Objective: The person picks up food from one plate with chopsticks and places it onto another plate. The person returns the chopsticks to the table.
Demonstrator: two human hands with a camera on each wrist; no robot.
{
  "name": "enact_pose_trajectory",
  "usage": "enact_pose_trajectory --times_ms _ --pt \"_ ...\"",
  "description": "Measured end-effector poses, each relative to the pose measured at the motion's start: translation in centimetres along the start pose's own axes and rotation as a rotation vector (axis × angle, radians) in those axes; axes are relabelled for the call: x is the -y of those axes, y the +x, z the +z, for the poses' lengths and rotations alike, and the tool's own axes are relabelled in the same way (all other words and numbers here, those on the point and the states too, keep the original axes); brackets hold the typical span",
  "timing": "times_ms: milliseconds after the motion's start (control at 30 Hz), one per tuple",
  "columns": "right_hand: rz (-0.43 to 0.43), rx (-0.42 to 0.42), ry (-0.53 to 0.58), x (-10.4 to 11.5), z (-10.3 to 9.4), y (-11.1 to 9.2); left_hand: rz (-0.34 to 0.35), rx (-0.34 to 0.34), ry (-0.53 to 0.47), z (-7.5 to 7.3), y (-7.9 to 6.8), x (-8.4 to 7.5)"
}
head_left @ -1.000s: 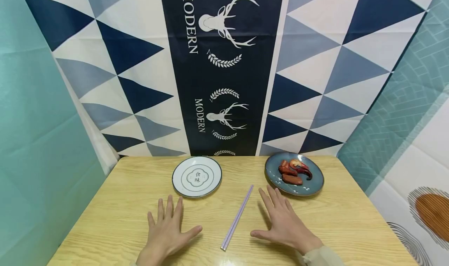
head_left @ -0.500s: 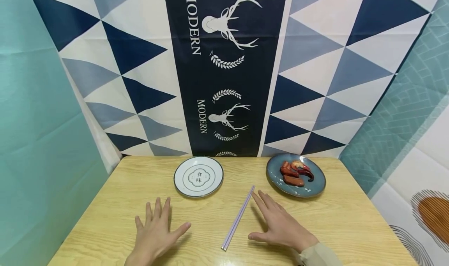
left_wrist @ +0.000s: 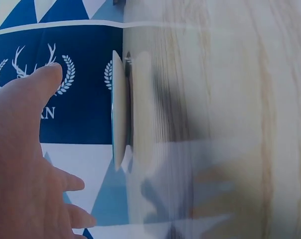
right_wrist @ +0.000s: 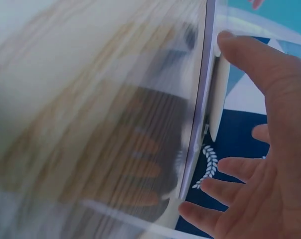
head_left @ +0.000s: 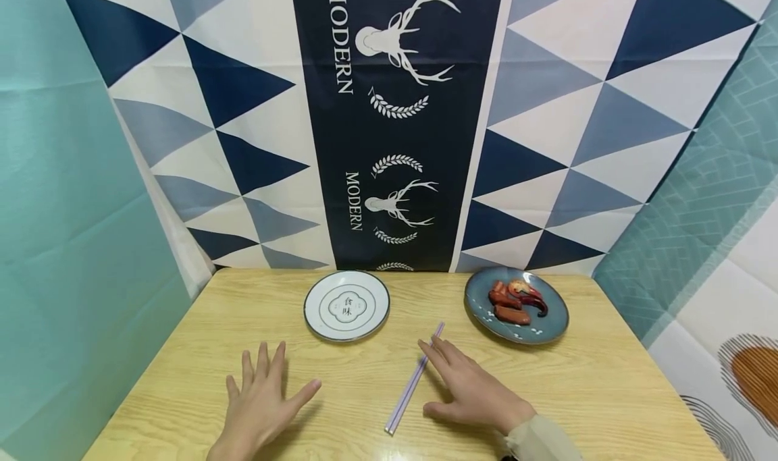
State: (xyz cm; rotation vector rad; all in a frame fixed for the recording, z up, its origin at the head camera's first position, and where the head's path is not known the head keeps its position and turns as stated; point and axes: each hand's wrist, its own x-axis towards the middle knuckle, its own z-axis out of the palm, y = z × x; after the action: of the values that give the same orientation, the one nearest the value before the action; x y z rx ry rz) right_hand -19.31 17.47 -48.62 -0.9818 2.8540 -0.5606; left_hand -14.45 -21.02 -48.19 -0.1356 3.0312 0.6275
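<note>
Chopsticks [head_left: 406, 395]: we see the purple pair lying side by side near the middle of the table [head_left: 340, 407], slanted, far ends aimed at the back edge and leaning toward its right corner.
Right hand [head_left: 480, 390]: we find it just right of the pair, fingers stretched out and thumb held wide of them; in the head view its fingertips cross the far half of the pair, and we cannot tell whether they touch.
Left hand [head_left: 258, 407]: we see it spread wide over the table's left half, fingertips toward the back edge, thumb turned inward; the nearest thing to it is the white plate [head_left: 347, 306], apart from it.
Back edge, left of middle: here we see that plate, dark-rimmed, with a printed emblem at its centre.
Back right corner: near it we see the blue plate [head_left: 480, 295], bearing food pieces [head_left: 512, 314], reddish brown, loosely clustered, one dark and curled.
Beyond the back edge: we see a patterned backdrop [head_left: 395, 137] of triangles and deer heads.
Right wrist: we note a pale sleeve [head_left: 541, 441].
</note>
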Motion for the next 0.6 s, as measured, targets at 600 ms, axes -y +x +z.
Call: enact_pose_trajectory --times_ms 600 --pt "-0.211 -0.015 -0.14 1.8 0.5 2.2 -0.021 -0.024 0.015 -0.4 0.5 0.3"
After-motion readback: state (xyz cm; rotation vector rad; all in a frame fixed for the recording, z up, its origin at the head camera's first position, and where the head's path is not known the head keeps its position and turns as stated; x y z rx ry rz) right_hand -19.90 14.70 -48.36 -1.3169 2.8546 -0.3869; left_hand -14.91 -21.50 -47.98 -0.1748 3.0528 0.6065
